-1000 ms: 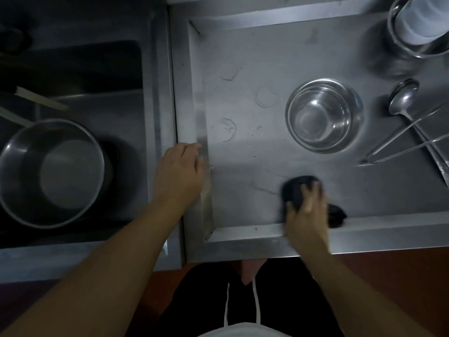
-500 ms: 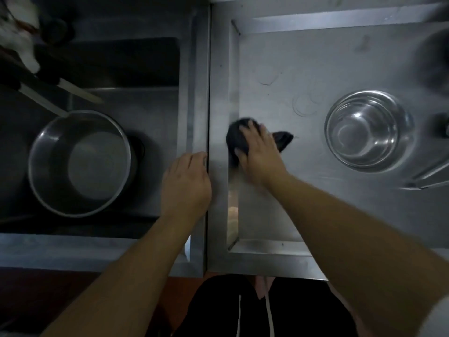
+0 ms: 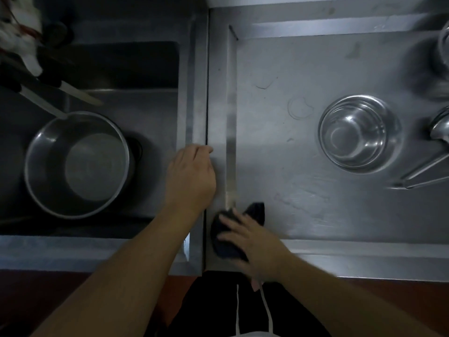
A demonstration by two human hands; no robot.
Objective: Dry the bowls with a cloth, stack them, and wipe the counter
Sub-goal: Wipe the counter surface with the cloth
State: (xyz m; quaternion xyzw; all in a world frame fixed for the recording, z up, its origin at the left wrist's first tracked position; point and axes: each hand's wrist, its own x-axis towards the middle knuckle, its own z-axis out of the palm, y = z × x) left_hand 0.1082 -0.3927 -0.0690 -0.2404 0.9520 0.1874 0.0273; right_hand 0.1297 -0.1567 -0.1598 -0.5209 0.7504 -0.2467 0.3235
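A dark cloth lies at the near left corner of the steel counter. My right hand presses it flat with spread fingers, on the counter's raised front rim. My left hand rests on the ridge between the sink and the counter, fingers loosely bent, holding nothing. Shiny steel bowls, nested one in another, stand upright on the counter at the right, well apart from both hands. Faint water rings and wipe streaks mark the counter surface.
A large steel pot sits in the sink at the left, with knives lying behind it. A ladle and tongs lie right of the bowls. A steel container stands at the far right.
My right hand has pulled the cloth from the counter's left rim back toward me, down to the near left corner. My left hand has stayed on the ridge.
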